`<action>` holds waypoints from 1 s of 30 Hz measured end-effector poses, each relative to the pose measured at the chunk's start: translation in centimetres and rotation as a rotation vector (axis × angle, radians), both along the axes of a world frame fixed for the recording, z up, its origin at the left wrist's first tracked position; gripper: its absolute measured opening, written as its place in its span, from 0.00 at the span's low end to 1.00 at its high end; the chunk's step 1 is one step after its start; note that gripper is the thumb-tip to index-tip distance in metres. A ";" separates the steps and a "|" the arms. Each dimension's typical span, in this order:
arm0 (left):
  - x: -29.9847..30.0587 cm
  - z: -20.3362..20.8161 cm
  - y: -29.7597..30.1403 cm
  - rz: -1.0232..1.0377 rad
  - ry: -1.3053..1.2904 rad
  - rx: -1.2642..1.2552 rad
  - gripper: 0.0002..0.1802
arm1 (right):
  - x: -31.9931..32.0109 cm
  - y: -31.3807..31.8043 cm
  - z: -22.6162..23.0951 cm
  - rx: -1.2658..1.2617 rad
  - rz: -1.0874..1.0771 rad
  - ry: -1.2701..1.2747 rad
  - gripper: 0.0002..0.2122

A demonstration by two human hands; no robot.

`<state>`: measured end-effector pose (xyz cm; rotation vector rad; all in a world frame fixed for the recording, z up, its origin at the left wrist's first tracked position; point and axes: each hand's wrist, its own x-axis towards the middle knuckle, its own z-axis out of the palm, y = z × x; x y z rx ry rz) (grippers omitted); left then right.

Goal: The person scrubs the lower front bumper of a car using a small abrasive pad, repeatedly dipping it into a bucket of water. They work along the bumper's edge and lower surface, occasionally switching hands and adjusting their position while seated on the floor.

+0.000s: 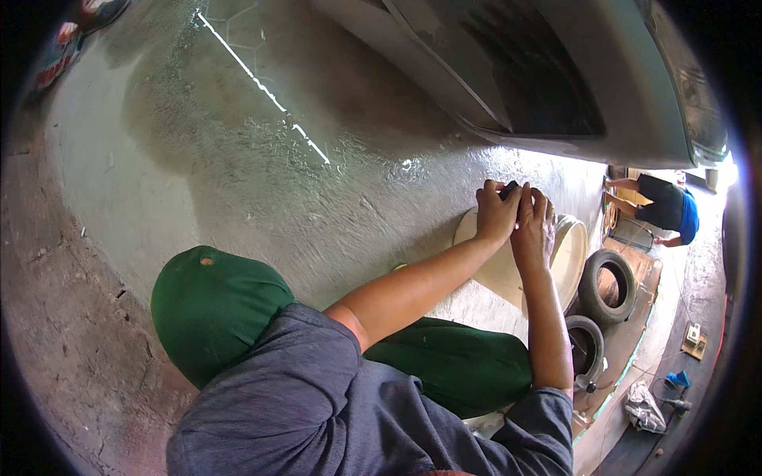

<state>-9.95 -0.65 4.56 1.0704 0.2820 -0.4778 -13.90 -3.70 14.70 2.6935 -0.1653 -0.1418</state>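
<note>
Both my arms reach forward, and the hands meet over a cream plastic bucket (pixel 579 247). My left hand (pixel 495 216) is closed round a small dark object (pixel 509 190), whose kind I cannot make out. Close beside it, my right hand (pixel 536 224) has its fingers pressed together against the same object, partly hiding it. The bucket stands on the wet concrete floor (pixel 317 198), partly covered by my hands and forearms. Above and beyond the hands is the lower side of a grey vehicle (pixel 619 95) with a dark panel.
Two tyres, one (pixel 607 285) behind the other (pixel 585 347), lie right of the bucket. Another person (pixel 667 208) in a blue top bends over at far right. A silvery bag (pixel 644 408) and a power cord device (pixel 694 339) lie at lower right. My green-clad knees are below.
</note>
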 end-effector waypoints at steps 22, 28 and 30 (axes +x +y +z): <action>31.9 3.2 16.8 0.542 -0.685 0.231 0.46 | -13.8 -25.9 -13.4 0.926 -0.888 0.688 0.14; 33.6 3.4 13.5 0.617 -0.732 0.298 0.47 | -14.2 -26.1 -14.9 0.684 -0.673 0.786 0.16; 31.5 2.9 12.5 0.565 -0.752 0.310 0.47 | -15.0 -27.0 -11.7 0.548 -0.584 0.772 0.16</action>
